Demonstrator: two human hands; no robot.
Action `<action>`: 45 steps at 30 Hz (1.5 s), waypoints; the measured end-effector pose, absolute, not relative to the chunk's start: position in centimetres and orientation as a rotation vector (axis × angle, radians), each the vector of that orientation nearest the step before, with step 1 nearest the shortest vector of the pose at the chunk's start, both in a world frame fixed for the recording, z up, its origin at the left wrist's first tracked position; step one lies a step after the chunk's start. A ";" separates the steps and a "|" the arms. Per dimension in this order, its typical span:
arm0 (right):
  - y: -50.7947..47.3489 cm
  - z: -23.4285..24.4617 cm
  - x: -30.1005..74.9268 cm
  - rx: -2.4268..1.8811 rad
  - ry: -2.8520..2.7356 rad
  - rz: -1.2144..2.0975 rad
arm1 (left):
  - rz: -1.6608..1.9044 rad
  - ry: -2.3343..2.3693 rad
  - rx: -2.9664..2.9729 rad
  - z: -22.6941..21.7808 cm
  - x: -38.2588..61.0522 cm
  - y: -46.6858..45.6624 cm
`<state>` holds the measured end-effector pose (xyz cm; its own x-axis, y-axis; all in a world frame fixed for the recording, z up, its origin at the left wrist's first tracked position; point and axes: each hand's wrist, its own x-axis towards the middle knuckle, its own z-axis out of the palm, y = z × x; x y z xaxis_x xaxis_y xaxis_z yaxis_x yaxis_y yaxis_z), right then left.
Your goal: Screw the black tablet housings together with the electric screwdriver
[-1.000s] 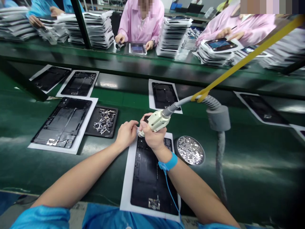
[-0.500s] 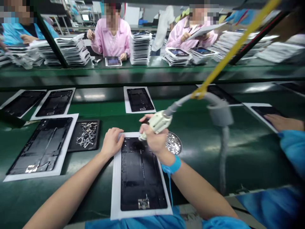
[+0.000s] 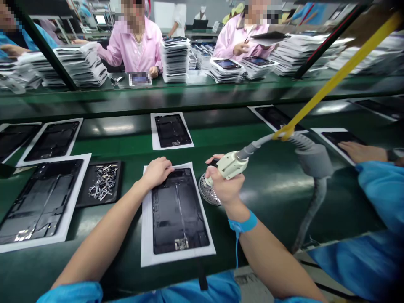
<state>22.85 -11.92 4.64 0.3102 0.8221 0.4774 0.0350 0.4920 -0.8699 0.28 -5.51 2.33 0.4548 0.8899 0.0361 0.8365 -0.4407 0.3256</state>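
Observation:
In front of me a black tablet back housing lies on a white sheet. My left hand rests over its top left corner, fingers laid loosely together, holding nothing that I can see. My right hand is wrapped round a cream corded electric screwdriver. The tool's lower end is over a round dish of small shiny parts, right of the housing. Its tip is hidden by my fingers. A blue wrist band with a cord circles my right wrist.
A black tray of small metal parts sits left, beside another tablet housing. Further housings lie along the green bench. A yellow strap holds the grey cable. A co-worker's hand is at right; people and stacks stand opposite.
My right hand and the screwdriver have moved from above the housing's top edge to the round dish at its right. My left hand has slid slightly inward over the housing's corner.

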 end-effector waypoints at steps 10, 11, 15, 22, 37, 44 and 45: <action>-11.9 4.0 23.0 -0.996 -1.138 0.661 | 0.461 1.524 2.397 1.2 -0.1 -4.7; -11.9 4.1 23.0 -0.998 -1.138 0.660 | 0.466 1.523 2.394 1.2 -0.1 -4.7; -11.9 4.3 22.7 -0.987 -1.133 0.648 | 0.485 1.512 2.391 1.0 -0.1 -4.6; -12.0 4.8 22.8 -1.002 -1.123 0.640 | 0.466 1.558 2.418 1.0 0.3 -4.5; -19.4 3.2 18.7 -0.712 -1.454 1.087 | 0.500 1.683 2.444 0.7 1.3 -2.5; -19.2 3.0 18.4 -0.620 -1.467 1.121 | 0.609 1.692 2.410 1.3 1.5 -3.2; -19.2 3.0 18.3 -0.608 -1.459 1.130 | 0.655 1.710 2.400 1.7 1.2 -3.9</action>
